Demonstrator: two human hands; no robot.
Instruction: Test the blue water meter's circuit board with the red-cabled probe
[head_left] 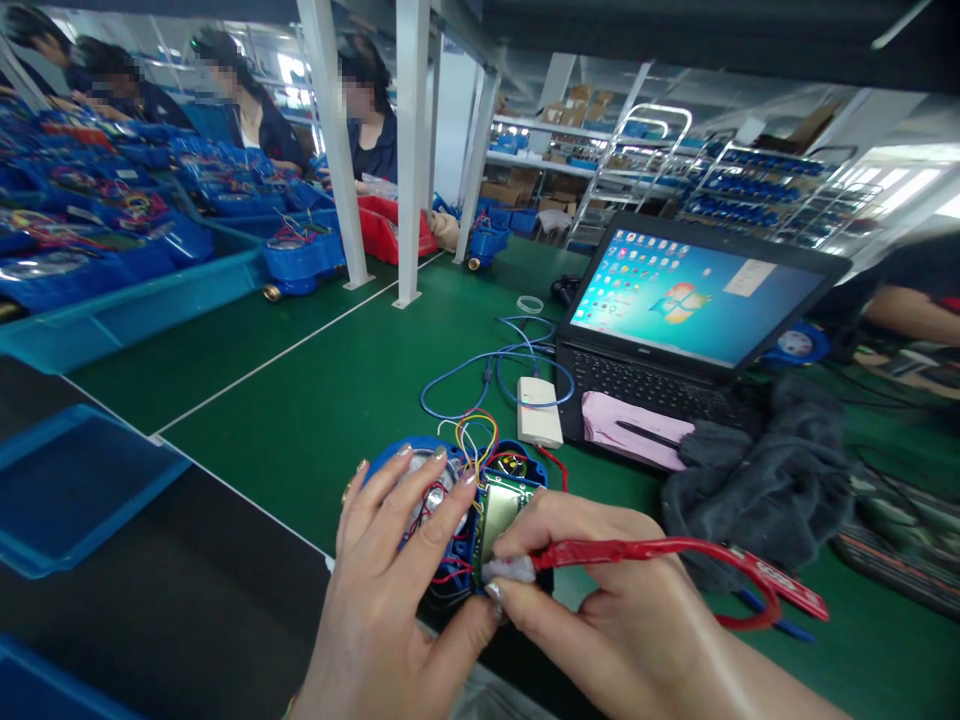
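Observation:
A blue meter housing (401, 450) with coloured wires and a green circuit board with a small display (499, 510) lies at the front edge of the green table. My left hand (405, 570) rests over its left part, fingers spread on the housing and thumb at its lower edge. In my right hand (600, 590), thumb and fingers pinch the pale tip of a red cable connector (514, 569) against the lower part of the board. The red cable (660, 548) runs back over that hand to the right. What lies under the connector tip is hidden.
Behind the housing are a white adapter box (538, 412) and a blue cable (450, 413). An open laptop (675, 310), pink paper (637, 425) and dark cloth (757, 490) lie right. Blue bins (150, 305) of housings and white posts (409, 150) stand left. Several people sit beyond.

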